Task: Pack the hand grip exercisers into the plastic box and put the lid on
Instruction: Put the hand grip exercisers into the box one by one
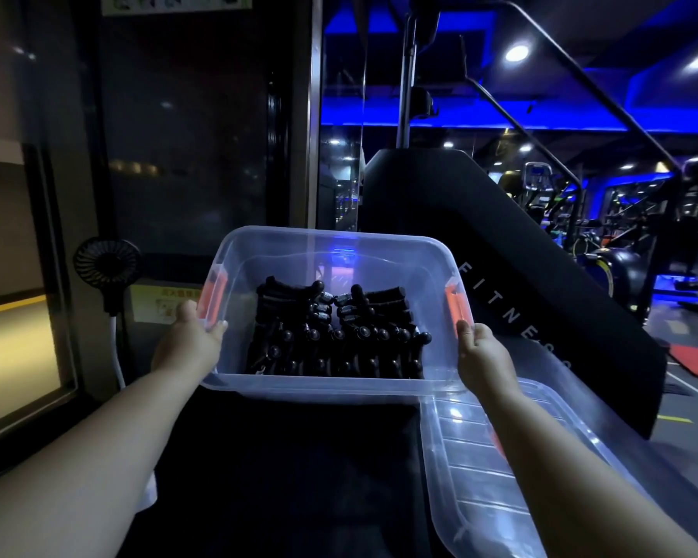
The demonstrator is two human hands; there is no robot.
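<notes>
Both hands are holding the box (331, 386) of black exercisers (335, 336) by its short ends.
The clear box is lying with its long axis left to right and its open top up, just beyond a dark mat (291, 457). The left hand (190, 344) is gripping the left rim, thumb on top, and the right hand (482, 356) is gripping the right rim. The far exercisers are lying with springs meeting mid-box and handles pointing left and right. The lid (472, 477) is lying near right, under the right forearm.
</notes>
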